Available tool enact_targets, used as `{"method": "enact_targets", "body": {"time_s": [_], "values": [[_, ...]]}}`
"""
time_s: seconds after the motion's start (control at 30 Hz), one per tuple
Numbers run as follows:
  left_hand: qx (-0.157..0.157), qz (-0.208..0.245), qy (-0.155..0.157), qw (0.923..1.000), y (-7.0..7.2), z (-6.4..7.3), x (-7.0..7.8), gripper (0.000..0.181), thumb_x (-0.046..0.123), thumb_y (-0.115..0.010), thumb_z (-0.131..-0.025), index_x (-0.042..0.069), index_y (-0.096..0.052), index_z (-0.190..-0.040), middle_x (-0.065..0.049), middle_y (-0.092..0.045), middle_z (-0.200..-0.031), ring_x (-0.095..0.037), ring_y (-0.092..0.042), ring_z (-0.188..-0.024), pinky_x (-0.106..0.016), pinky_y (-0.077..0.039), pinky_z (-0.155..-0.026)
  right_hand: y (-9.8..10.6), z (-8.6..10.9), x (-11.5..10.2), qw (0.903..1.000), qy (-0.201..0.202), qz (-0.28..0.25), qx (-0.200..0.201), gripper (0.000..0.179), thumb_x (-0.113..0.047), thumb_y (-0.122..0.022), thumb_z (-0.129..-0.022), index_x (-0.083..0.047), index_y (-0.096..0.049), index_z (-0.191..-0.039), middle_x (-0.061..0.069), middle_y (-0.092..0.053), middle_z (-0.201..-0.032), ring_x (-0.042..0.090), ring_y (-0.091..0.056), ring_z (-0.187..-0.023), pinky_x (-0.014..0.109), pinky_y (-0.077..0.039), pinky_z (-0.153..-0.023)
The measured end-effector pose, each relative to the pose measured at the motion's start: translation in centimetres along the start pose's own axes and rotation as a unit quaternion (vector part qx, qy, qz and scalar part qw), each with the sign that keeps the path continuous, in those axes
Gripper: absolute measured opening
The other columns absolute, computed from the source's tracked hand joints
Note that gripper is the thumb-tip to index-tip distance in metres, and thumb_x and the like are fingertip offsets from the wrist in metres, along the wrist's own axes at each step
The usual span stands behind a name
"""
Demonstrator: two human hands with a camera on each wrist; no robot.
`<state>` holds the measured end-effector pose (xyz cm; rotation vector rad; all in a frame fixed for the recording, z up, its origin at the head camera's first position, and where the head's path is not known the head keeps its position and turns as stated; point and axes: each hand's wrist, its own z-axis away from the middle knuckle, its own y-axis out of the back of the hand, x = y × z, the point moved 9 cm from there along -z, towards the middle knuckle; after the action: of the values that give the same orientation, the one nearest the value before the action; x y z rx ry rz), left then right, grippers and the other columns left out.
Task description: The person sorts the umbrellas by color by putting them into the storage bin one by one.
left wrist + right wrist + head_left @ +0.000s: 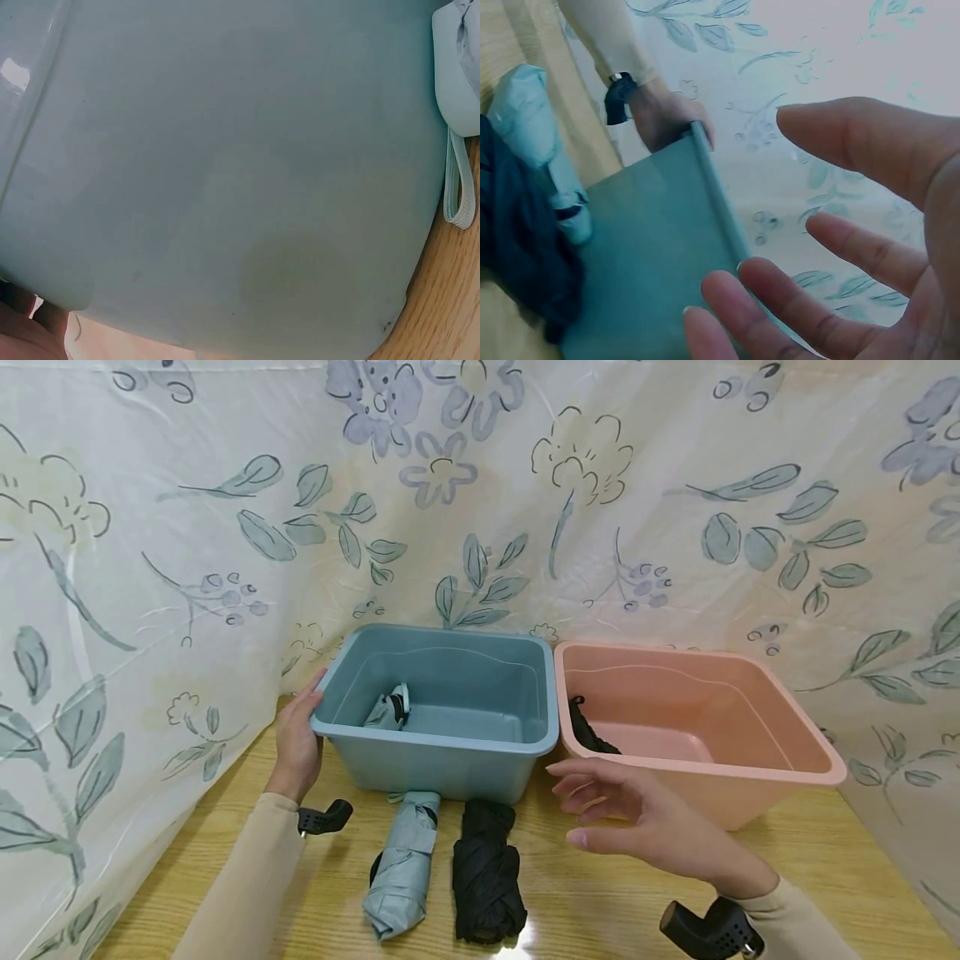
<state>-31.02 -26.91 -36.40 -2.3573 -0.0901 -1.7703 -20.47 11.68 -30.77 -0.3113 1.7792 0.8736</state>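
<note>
My left hand [297, 739] holds the left rim of a blue plastic bin [442, 760], its wrist camera close to the bin's side wall [225, 165]. Off the near right corner of that bin, my right hand [637, 818] hovers in front of a pink bin [720, 777], fingers spread and slightly bent, nothing in them. On the table before the blue bin lie a folded light-blue umbrella [405, 868] and a folded black umbrella [489, 877], side by side. Inside the blue bin sits a small grey-blue folded item [387, 710] with a dark band, partly hidden by the front wall.
A black fabric item [587, 731] with a small loop leans at the left inside the pink bin. The two bins stand side by side on a wood-grain table [330, 877]. Floral cloth [480, 527] hangs close behind the bins and along both sides.
</note>
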Motion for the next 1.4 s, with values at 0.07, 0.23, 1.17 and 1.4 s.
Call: {"method": "enact_targets", "body": {"time_s": [0.07,0.23,1.17,1.4], "values": [[0.002,0.002,-0.001,1.0,0.0,0.0,0.0,0.051,0.018,-0.026,-0.111,0.001,-0.029,-0.158,-0.009,-0.028,-0.165,-0.025,-0.024,-0.152,-0.047,-0.018,-0.123,-0.6,-0.1,1.1,0.9999,-0.011,-0.002,0.0,0.054,-0.009,-0.073,-0.094,-0.014,-0.054,-0.144,0.016,-0.06,-0.129,0.025,-0.063,-0.112,0.037,-0.054,-0.094],[0.002,0.008,-0.005,1.0,0.1,0.0,0.0,0.051,0.019,-0.028,-0.111,-0.001,-0.029,-0.158,-0.012,-0.029,-0.164,-0.025,-0.025,-0.151,-0.047,-0.018,-0.123,-2.1,-0.6,4.1,0.999,-0.043,-0.002,0.011,0.056,-0.014,-0.076,-0.092,-0.018,-0.055,-0.144,0.012,-0.06,-0.129,0.026,-0.063,-0.11,0.041,-0.055,-0.093],[0.004,0.009,0.008,0.9999,0.1,0.0,-0.1,0.051,0.019,-0.028,-0.111,0.001,-0.03,-0.158,-0.01,-0.029,-0.165,-0.025,-0.025,-0.151,-0.047,-0.018,-0.123,-8.3,-3.9,12.8,0.9877,-0.154,-0.019,-0.02,0.075,-0.037,-0.08,-0.088,-0.023,-0.046,-0.154,0.013,-0.054,-0.133,0.025,-0.058,-0.106,0.043,-0.05,-0.088],[0.005,0.011,0.004,0.9999,0.1,-0.1,-0.1,0.051,0.019,-0.028,-0.111,0.001,-0.03,-0.158,-0.011,-0.029,-0.165,-0.025,-0.025,-0.151,-0.047,-0.018,-0.123,-9.0,-4.9,13.0,0.9866,-0.163,0.005,-0.004,0.076,-0.038,-0.081,-0.087,-0.026,-0.046,-0.153,0.016,-0.042,-0.148,0.024,-0.055,-0.105,0.044,-0.049,-0.087]]}}
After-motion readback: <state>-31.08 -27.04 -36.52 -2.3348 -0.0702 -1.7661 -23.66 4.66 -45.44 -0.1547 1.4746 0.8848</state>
